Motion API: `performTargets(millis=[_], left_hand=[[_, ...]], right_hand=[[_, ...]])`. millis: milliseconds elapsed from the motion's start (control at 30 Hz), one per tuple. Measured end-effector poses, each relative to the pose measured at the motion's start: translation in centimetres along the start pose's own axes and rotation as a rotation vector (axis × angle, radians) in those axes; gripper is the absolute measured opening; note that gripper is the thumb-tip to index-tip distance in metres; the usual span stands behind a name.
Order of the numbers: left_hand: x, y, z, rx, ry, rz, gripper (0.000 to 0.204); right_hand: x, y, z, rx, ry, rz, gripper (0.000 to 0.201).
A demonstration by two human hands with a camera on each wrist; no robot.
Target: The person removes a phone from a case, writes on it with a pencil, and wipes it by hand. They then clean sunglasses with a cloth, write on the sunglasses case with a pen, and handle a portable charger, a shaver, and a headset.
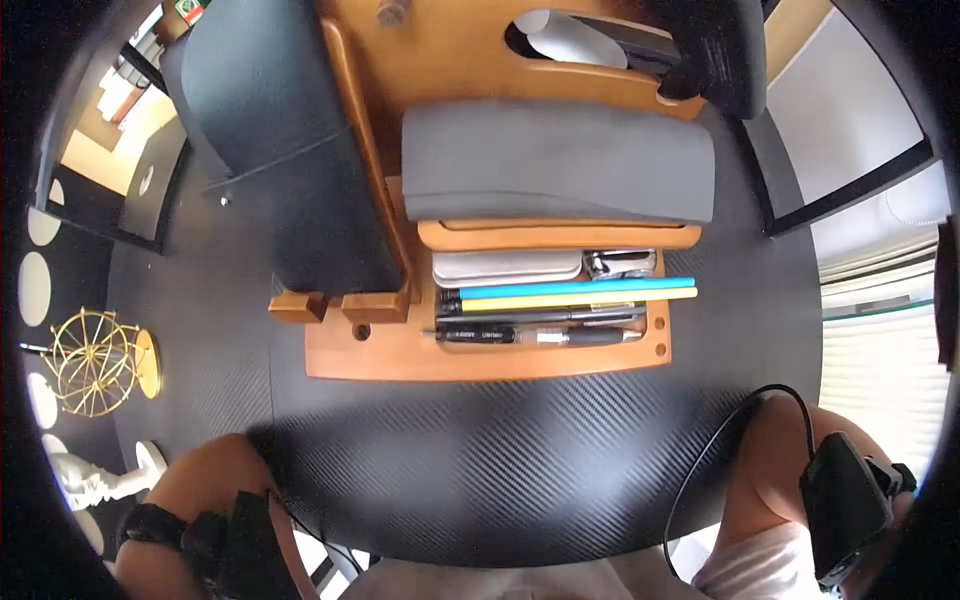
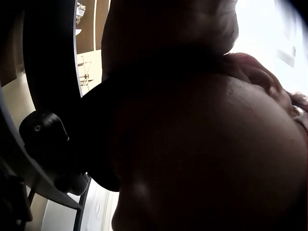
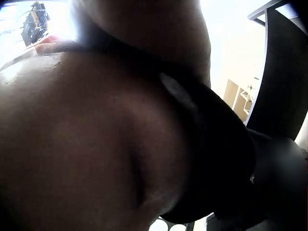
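Both bent bare arms rest near the front edge of the black table point(image 1: 500, 440), the left arm point(image 1: 220, 470) at lower left and the right arm point(image 1: 765, 460) at lower right. Each wears a strapped black wrist camera. In the left wrist view, dark close-up skin of the left hand point(image 2: 207, 130) fills much of the picture. Skin of the right hand point(image 3: 96, 120) fills the right wrist view likewise. I cannot tell how the fingers lie. Nearest ahead stands a wooden desk organizer point(image 1: 400, 362), holding pens point(image 1: 490, 335), a blue pencil point(image 1: 570, 287) and a yellow pencil point(image 1: 580, 298).
A grey case point(image 1: 560, 165) and a tall black case point(image 1: 340, 210) sit on the organizer, with a pale flat box point(image 1: 505, 268) below the grey one. A white, rounded object point(image 1: 575, 38) lies behind. At left stand a gold wheel ornament point(image 1: 93, 362) and white figurine point(image 1: 100, 480).
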State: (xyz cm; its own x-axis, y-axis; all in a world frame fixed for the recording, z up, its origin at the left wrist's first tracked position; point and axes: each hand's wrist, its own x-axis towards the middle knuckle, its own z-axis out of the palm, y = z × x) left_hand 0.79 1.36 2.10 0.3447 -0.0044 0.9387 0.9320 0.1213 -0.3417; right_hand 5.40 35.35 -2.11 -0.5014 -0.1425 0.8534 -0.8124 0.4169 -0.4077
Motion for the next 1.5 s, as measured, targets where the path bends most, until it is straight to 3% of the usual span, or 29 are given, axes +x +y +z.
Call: performTargets(millis=[367, 700, 1067, 1500], left_hand=[[-0.2, 0.8, 0.7, 0.003, 0.012, 0.096, 0.044], [3.2, 1.9, 2.1, 0.014, 0.013, 0.148, 0.045], [6.7, 5.1, 0.6, 0.083, 0.038, 0.141, 0.049], [5.4, 2.5, -1.7, 0.085, 0.028, 0.078, 0.043]], right_hand=[[-1.3, 0.0, 0.3, -0.030, -0.023, -0.023, 0.037], [0.4, -1.2, -1.1, -0.039, 0.007, -0.090, 0.034], [4.7, -4.6, -2.4, -0.102, 0.007, -0.332, 0.030], [7.7, -5.2, -0.7, -0.173, -0.105, -0.552, 0.026]])
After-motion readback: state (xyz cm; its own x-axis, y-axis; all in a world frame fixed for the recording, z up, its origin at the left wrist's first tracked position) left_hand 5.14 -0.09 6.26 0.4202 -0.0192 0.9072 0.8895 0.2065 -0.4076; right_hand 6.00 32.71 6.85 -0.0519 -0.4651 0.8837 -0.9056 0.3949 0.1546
